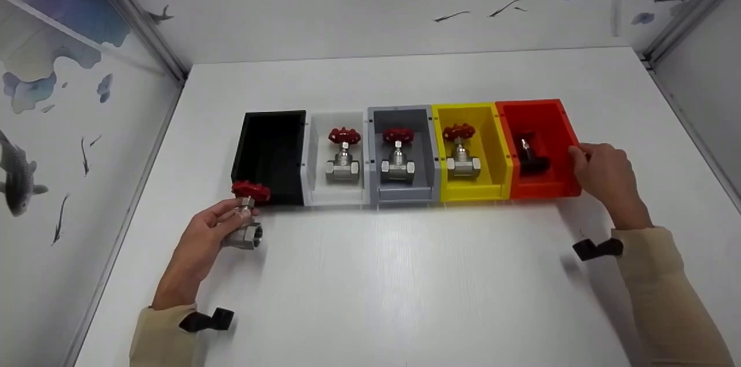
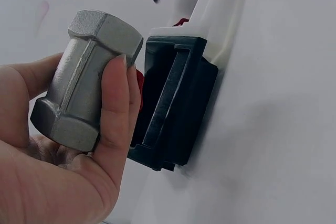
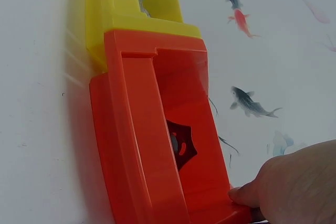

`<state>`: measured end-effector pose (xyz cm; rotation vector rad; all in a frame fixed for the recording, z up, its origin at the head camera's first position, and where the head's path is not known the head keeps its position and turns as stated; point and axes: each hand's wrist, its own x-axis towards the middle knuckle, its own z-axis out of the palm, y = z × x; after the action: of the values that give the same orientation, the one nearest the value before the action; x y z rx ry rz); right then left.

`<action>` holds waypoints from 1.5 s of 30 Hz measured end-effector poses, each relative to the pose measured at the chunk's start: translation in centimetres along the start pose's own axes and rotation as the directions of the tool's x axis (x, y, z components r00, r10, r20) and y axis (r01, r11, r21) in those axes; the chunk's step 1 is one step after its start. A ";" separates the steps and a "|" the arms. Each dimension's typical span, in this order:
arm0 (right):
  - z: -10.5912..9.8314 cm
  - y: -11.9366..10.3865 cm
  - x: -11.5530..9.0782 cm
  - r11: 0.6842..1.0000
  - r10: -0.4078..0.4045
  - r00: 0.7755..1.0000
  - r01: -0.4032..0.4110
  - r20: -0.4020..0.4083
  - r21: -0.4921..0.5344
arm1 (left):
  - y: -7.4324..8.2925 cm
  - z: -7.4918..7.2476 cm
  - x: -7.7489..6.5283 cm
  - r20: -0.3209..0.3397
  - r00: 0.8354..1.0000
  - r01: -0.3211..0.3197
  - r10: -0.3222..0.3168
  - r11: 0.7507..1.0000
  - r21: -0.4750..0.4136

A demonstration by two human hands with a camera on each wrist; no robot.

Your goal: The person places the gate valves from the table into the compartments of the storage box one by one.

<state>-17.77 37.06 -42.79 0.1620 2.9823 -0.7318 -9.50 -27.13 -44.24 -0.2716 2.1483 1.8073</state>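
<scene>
My left hand (image 1: 197, 242) grips a metal globe valve (image 1: 250, 235) with a red handwheel (image 1: 255, 190), just in front of the black bin (image 1: 240, 150). In the left wrist view, fingers wrap the valve's hexagonal-ended body (image 2: 79, 77), and the handwheel is mostly hidden. At the far end of the row, my right hand (image 1: 611, 179) pinches the right wall of the red bin (image 1: 564, 153). Inside that bin lies a dark-bodied valve (image 1: 531, 160); its wheel (image 3: 184, 142) shows in the right wrist view. No valve is visible inside the black bin.
Between the end bins stand white (image 1: 338, 196), grey (image 1: 405, 196) and yellow (image 1: 477, 192) bins, joined in a row. Each holds one metal valve with a red handwheel. White panels with painted fish enclose the white table (image 1: 393, 274) at the back and left.
</scene>
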 end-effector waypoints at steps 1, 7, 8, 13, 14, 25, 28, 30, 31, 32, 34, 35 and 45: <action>0.0 0.0 0.0 1.000 0.001 1.000 -0.001 0.002 0.000 | 0.0 0.1 0.1 0.002 1.000 0.000 0.000 1.000 0.002; 0.1 0.0 -0.2 1.000 0.009 1.000 -0.009 0.005 0.001 | 0.4 0.3 0.5 0.005 1.000 0.003 -0.003 1.000 0.013; 0.1 0.0 -0.2 1.000 0.008 1.000 -0.008 0.003 0.002 | 0.4 0.3 0.6 0.004 1.000 0.002 -0.002 1.000 0.017; 0.1 -0.1 -0.1 1.000 0.004 1.000 -0.004 0.000 0.001 | 0.7 0.4 0.9 0.004 1.000 -0.007 0.007 1.000 0.022; 0.1 -0.1 -0.1 1.000 0.004 1.000 -0.004 0.000 0.000 | 0.8 0.5 1.0 0.005 1.000 -0.010 0.010 1.000 0.019; 0.1 -0.2 0.1 1.000 -0.006 1.000 0.006 -0.018 0.005 | 1.9 0.8 2.2 0.006 0.999 -0.053 0.053 0.998 -0.024; 0.1 -0.2 0.1 1.000 0.005 1.000 -0.005 -0.006 0.009 | 2.0 0.8 2.4 0.007 0.998 -0.054 0.054 0.998 -0.022; 0.1 -0.1 0.2 1.000 0.007 1.000 -0.007 -0.003 0.006 | 2.1 0.9 2.5 0.009 0.998 -0.056 0.056 0.998 -0.016; 0.0 -0.2 0.2 1.000 0.009 1.000 -0.009 -0.001 0.002 | 2.1 0.9 2.6 0.010 0.998 -0.056 0.056 0.998 -0.018; 0.0 -0.2 0.1 1.000 0.011 1.000 -0.011 0.000 0.001 | 2.2 1.0 2.7 0.012 0.998 -0.057 0.057 0.998 -0.018; 0.0 -0.2 0.1 1.000 0.015 1.000 -0.015 0.003 0.000 | 2.3 1.1 2.9 0.013 0.998 -0.060 0.061 0.998 -0.027; 0.0 -0.2 0.1 1.000 0.015 1.000 -0.015 0.003 -0.001 | 2.3 1.1 3.1 0.011 0.998 -0.062 0.063 0.998 -0.031; 0.0 -0.3 -0.1 1.000 0.029 1.000 -0.029 0.002 0.001 | 3.2 1.4 4.0 0.006 0.998 -0.063 0.063 0.996 -0.055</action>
<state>-17.75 36.83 -42.66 0.2044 2.9708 -0.7305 -14.17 -24.95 -42.96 -0.2111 2.1266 1.9012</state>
